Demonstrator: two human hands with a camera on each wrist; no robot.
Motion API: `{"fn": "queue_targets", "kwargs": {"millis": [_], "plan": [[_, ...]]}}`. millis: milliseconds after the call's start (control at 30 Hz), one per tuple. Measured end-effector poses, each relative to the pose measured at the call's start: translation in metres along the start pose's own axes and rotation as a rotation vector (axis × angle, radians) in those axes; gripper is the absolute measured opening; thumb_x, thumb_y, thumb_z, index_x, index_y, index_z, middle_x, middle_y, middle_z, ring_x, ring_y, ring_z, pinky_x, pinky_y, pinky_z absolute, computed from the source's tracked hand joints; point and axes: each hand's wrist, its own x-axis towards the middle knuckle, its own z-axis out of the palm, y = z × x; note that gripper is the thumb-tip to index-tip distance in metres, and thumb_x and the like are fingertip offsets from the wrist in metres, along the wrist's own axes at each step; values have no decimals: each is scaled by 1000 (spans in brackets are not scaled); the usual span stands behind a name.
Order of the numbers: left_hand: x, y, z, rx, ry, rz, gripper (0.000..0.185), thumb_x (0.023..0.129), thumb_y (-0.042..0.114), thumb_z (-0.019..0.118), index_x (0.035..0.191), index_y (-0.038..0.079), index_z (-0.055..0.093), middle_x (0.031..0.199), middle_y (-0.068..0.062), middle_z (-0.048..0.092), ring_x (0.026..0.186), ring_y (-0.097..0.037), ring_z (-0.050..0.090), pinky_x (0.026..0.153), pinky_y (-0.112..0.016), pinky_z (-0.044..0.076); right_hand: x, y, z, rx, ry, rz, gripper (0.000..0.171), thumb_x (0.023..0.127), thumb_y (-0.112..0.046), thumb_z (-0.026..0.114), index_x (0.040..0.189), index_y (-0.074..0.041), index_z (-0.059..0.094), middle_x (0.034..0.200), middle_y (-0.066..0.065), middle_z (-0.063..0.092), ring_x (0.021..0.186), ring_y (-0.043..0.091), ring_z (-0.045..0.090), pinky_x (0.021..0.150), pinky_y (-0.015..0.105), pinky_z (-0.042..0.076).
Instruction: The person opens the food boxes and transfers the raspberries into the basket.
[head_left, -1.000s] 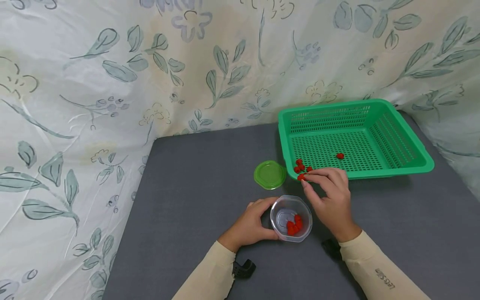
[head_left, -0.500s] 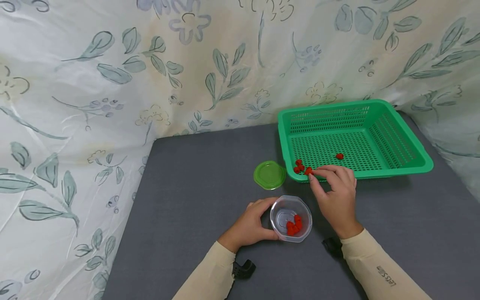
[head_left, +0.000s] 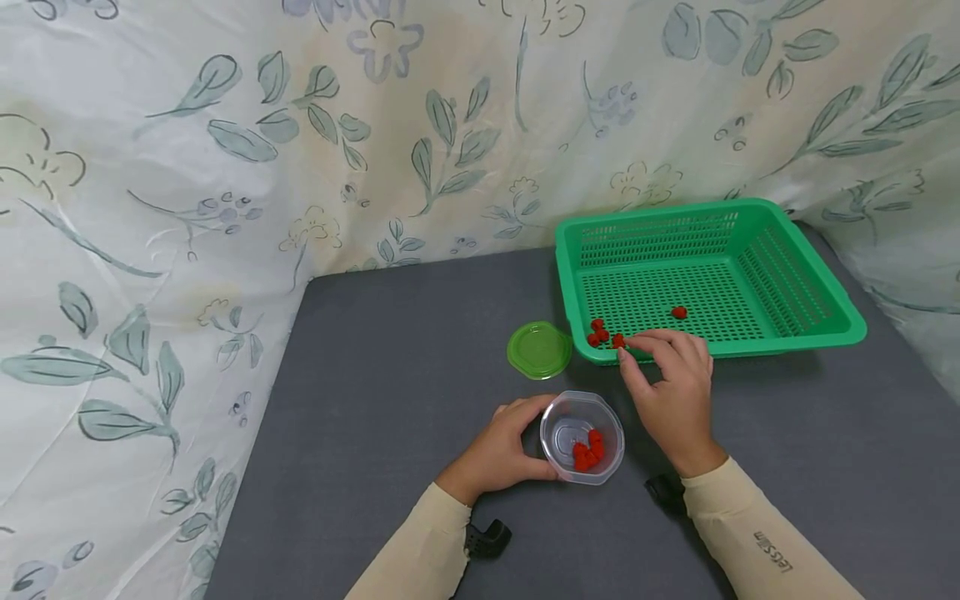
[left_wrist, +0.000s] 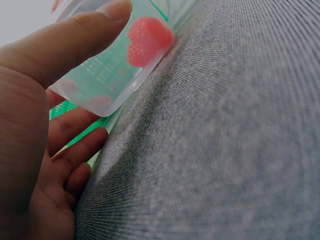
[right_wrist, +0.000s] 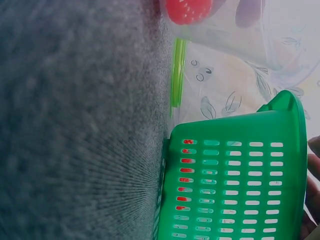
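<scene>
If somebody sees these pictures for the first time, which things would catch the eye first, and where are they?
The bright green basket at the back right of the grey table, with small red berries in its near left corner. The right hand pinches one berry there. In front, the left hand holds a clear cup with more berries; a green lid lies behind the cup.

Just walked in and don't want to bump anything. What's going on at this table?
A person is working with small red berries. Their left hand holds a clear plastic cup with a few berries in it. Their right hand reaches into the green basket, fingertips at a berry by its near edge. A green lid lies beside the basket.
</scene>
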Motion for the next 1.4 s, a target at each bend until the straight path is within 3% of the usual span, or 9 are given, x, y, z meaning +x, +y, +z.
{"fn": "queue_targets", "kwargs": {"millis": [300, 433, 733, 1000, 1200, 1400], "plan": [[0, 0, 1, -22, 16, 12, 95, 77, 29, 103, 159, 25, 56, 151, 14, 59, 138, -8, 52, 114, -47, 35, -1, -1, 0, 23, 1, -9, 16, 86, 1, 84, 103, 2, 82, 109, 21, 73, 103, 49, 57, 92, 62, 34], [-1, -1, 1, -19, 14, 7, 94, 77, 28, 103, 159, 24, 56, 152, 14, 59, 138, -8, 52, 115, -47, 35, -1, -2, 0, 62, -5, -50, 16, 91, -7, 79, 104, 2, 82, 109, 21, 73, 103, 48, 58, 94, 57, 35], [-2, -1, 2, -4, 1, 10, 94, 79, 28, 102, 160, 23, 55, 153, 13, 59, 138, -8, 52, 114, -48, 35, -2, -8, 1, 152, -79, -176, 33, 104, -31, 72, 105, 1, 82, 108, 19, 73, 97, 42, 59, 98, 35, 39], [-2, -2, 2, -5, 3, 17, 93, 80, 29, 101, 160, 24, 54, 153, 13, 58, 138, -8, 52, 113, -47, 36, -3, -11, 0, 239, -275, -265, 36, 108, -39, 71, 107, -4, 81, 105, 6, 76, 96, 28, 68, 101, 28, 44], [-3, -1, 1, -16, -5, 6, 93, 81, 26, 99, 161, 23, 53, 153, 12, 58, 138, -9, 52, 115, -48, 35, -5, -10, 0, 253, -421, -253, 34, 108, -40, 70, 109, -8, 81, 107, -1, 75, 100, 23, 68, 99, 24, 47], [-3, -1, 0, -21, -3, -1, 92, 83, 25, 99, 162, 23, 52, 153, 11, 58, 136, -10, 54, 115, -48, 36, -6, -10, -1, 234, -553, -214, 17, 93, -19, 89, 107, -13, 81, 113, -5, 73, 107, 17, 66, 95, 28, 50]]}}
